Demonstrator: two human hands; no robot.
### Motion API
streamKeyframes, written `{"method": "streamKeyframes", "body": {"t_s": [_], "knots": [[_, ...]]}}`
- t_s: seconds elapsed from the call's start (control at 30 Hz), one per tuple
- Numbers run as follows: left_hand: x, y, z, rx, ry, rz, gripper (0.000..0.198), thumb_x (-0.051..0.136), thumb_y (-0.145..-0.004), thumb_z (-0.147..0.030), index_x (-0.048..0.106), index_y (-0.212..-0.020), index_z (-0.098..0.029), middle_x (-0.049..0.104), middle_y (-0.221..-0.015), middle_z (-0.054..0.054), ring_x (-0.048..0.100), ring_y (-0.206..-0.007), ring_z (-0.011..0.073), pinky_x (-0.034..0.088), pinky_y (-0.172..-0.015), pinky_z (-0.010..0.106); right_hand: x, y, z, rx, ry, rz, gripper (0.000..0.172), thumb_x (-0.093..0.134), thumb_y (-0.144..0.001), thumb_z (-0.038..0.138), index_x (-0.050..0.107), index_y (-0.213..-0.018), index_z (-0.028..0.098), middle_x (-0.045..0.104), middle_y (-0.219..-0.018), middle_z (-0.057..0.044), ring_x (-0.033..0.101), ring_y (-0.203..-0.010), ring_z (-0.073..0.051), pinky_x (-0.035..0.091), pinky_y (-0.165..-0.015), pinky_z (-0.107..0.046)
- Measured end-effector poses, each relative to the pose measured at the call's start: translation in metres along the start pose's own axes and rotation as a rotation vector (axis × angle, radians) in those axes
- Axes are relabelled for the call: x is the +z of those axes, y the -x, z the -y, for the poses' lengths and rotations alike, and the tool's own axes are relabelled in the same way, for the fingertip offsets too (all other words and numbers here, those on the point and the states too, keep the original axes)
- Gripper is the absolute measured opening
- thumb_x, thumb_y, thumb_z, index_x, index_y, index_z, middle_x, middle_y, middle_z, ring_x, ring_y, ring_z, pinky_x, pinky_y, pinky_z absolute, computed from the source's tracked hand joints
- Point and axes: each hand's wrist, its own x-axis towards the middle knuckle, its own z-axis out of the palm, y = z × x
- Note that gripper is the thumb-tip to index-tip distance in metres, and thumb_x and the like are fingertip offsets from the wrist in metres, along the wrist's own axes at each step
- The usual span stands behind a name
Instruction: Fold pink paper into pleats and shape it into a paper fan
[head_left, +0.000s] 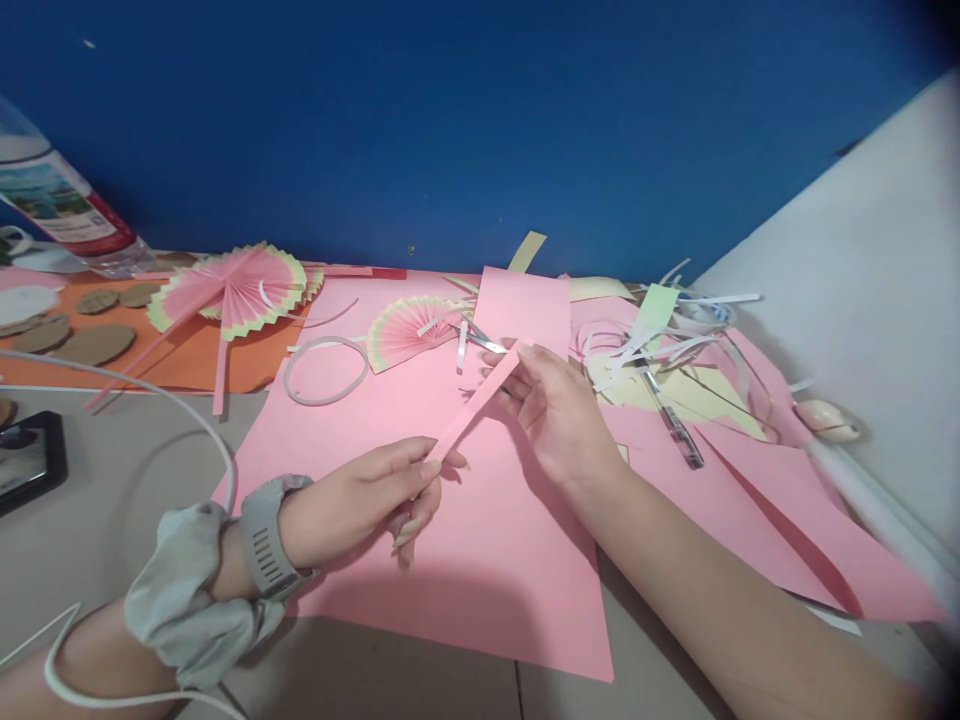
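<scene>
A narrow folded strip of pink paper (476, 402) runs slantwise between my two hands, above a large pink sheet (450, 610). My left hand (397, 490) pinches its lower end between thumb and fingers. The upper end is held by my right hand (555, 405), thumb on top and fingers curled beneath. Just beyond my right fingers lie scissors (486, 340), their handles hidden from sight. Beside them a pleated pink paper fan with a pale green edge (401, 335) rests on the sheet.
Pleated paper rounds (232, 285) lie at the left on orange paper (247, 370), near cardboard discs (94, 345) and a plastic bottle (75, 205). A phone (30, 460) is at the left edge. Rightward are paper scraps (660, 345), a pen (675, 425) and a computer mouse (827, 421). A blue wall stands behind.
</scene>
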Motion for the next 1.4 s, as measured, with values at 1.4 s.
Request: {"method": "streamKeyframes", "body": {"t_s": [1.4], "knots": [[0.006,0.001,-0.008,-0.079,-0.063,-0.011,0.031,0.039,-0.093,-0.035,0.051,-0.107,-0.011,0.057,-0.062,0.001,0.054,-0.052,0.0109,0.043,-0.054,0.024,0.005,0.026,-0.002,-0.477,0.548,0.096,0.006,0.058,-0.087,0.027,0.057,-0.090,0.022,0.070,-0.090,0.000,0.069,-0.087,-0.014,0.057,-0.075,-0.027]]}}
